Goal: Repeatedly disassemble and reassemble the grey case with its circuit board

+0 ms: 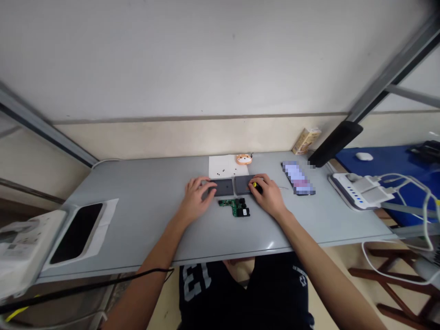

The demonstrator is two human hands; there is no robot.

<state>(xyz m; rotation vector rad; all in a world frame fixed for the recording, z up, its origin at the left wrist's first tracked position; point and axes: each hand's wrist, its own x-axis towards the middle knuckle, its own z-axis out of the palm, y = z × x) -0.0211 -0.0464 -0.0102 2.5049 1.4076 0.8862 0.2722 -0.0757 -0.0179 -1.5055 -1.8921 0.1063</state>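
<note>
My left hand (pixel 196 199) grips the left end of a dark grey flat case half (pixel 224 187), its thumb at the near edge and fingers at the far edge. In my right hand (pixel 270 197) is a screwdriver (pixel 255 184) with a yellow-and-black handle; its thin shaft sticks out to the right. The same hand's fingertips rest at the right end of a second dark grey case half (pixel 241 184), partly hidden by them. A green circuit board (pixel 234 207) with black components lies just in front of the two halves.
Behind the case halves, several tiny black screws lie on white paper (pixel 220 164), beside an orange-and-white animal-faced item (pixel 244 159). A phone (pixel 298 178) and power strip (pixel 357 192) sit right. Another dark-screened phone (pixel 77 233) lies left. A small box (pixel 305 140) stands by the wall.
</note>
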